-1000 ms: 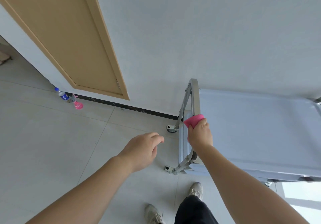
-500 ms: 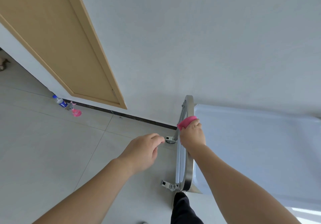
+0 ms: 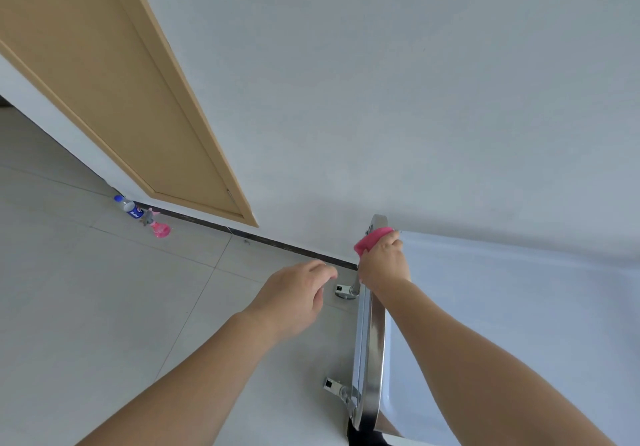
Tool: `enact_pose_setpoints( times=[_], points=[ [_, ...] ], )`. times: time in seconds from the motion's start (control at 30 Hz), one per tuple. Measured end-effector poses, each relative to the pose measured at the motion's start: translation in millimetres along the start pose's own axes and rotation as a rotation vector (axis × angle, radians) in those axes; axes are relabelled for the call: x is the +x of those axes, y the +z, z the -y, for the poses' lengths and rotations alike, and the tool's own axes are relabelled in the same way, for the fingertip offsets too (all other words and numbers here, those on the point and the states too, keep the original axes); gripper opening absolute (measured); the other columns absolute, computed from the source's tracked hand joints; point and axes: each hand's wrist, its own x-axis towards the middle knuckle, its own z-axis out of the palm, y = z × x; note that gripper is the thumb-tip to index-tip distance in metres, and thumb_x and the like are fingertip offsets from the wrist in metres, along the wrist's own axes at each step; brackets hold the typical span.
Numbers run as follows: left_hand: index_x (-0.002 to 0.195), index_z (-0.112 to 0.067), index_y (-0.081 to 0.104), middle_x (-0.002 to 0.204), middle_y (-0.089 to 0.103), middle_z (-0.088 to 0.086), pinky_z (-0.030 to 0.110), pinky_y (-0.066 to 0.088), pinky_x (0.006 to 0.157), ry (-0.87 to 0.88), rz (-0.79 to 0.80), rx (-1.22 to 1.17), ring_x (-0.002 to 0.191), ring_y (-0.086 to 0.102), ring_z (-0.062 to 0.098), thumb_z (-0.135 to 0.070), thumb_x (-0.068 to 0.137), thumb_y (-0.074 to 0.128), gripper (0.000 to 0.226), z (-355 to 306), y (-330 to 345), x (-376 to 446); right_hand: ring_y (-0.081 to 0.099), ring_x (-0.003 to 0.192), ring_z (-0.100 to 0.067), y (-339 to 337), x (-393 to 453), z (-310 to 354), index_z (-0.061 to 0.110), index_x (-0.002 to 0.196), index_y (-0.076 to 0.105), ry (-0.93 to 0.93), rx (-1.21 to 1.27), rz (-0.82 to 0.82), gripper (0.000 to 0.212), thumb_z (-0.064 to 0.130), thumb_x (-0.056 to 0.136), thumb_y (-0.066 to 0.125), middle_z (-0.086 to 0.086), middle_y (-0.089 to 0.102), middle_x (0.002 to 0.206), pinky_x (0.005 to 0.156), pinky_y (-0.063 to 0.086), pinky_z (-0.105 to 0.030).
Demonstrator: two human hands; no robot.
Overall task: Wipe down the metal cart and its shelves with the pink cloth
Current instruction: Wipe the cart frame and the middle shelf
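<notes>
While right hand point(image 3: 382, 265) presses pink cloth point(image 3: 370, 240) on cart handle point(image 3: 375, 352), left hand point(image 3: 294, 298) hovers.

Pink cloth point(image 3: 367, 242) bunched on cart handle point(image 3: 374, 348).

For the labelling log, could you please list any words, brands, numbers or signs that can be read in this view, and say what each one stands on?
Plastic bottle on the floor by the door: its blue label carries white lettering, too small and blurred to read.
Pink spray bottle beside it: no readable text.
Metal cart, pink cloth, door and wall: no text visible.
</notes>
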Motion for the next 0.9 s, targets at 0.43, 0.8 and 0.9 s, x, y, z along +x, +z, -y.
enact_pose_setpoints(
  times=[0.43, 0.8, 0.9],
  points=[
    [0.123, -0.021, 0.053, 0.119, 0.057, -0.009, 0.03, 0.047, 0.085, -0.063, -0.026, -0.015, 0.101, 0.057, 0.014, -0.012, 0.089, 0.046, 0.036, 6, 3, 58, 0.06, 0.099, -0.027, -32, 79, 11, 0.001, 0.125, 0.042, 0.021, 0.218, 0.195, 0.043, 0.006, 0.083, 0.05, -0.016, 0.051, 0.116, 0.078, 0.054, -0.034],
    [0.122, -0.021, 0.054, 0.118, 0.058, -0.009, 0.028, 0.047, 0.085, -0.103, -0.057, 0.022, 0.1, 0.056, 0.013, -0.012, 0.089, 0.047, 0.035, 18, -5, 84, 0.057, 0.091, -0.018, -39, 122, 17, 0.016, 0.102, 0.053, -0.108, 0.119, 0.325, 0.025, 0.008, 0.081, 0.043, -0.01, 0.066, 0.094, 0.079, 0.05, -0.031],
    [0.122, -0.02, 0.054, 0.12, 0.056, -0.009, 0.029, 0.048, 0.085, -0.099, -0.065, 0.029, 0.101, 0.056, 0.014, -0.012, 0.09, 0.045, 0.034, 20, -14, 83, 0.047, 0.107, -0.03, -44, 110, 18, 0.011, 0.118, 0.041, -0.182, 0.05, 0.15, 0.032, 0.019, 0.088, 0.048, -0.013, 0.049, 0.111, 0.087, 0.044, -0.04]
  ],
)
